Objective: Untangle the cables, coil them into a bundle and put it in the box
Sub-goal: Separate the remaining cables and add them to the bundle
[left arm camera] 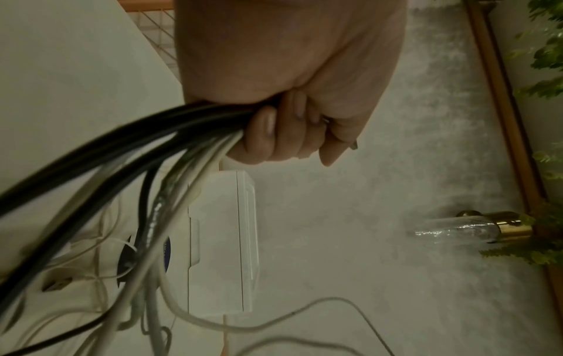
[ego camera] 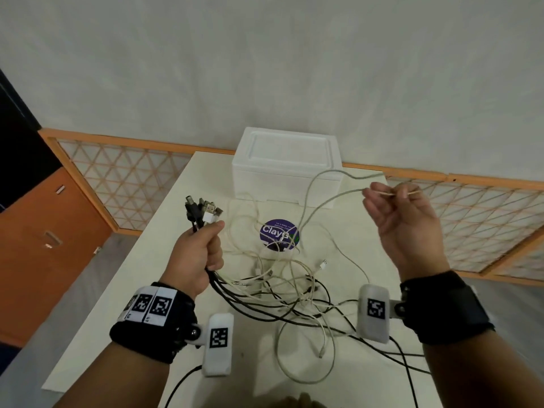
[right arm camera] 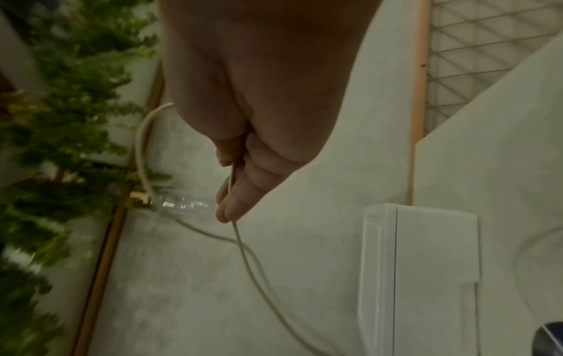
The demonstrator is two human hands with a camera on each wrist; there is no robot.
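My left hand (ego camera: 200,254) grips a bunch of black and white cables (ego camera: 203,214) upright, their plug ends sticking out above the fist; in the left wrist view the fingers (left arm camera: 274,135) curl round the strands (left arm camera: 170,135). The rest of the cables lie in a loose tangle (ego camera: 294,295) on the table below. My right hand (ego camera: 403,213), raised at the right, pinches one thin white cable (ego camera: 329,198) that loops up from the tangle; the right wrist view shows that cable (right arm camera: 243,250) hanging from the fingertips (right arm camera: 228,209). A white foam box (ego camera: 287,166) with its lid on stands at the table's far edge.
The cream table (ego camera: 123,290) carries a round purple sticker (ego camera: 279,234) under the cables. An orange-framed lattice screen (ego camera: 123,178) runs behind the table, with an orange cabinet (ego camera: 44,248) at the left. Green plants (right arm camera: 61,120) and a glass wall lamp (left arm camera: 457,231) show in the wrist views.
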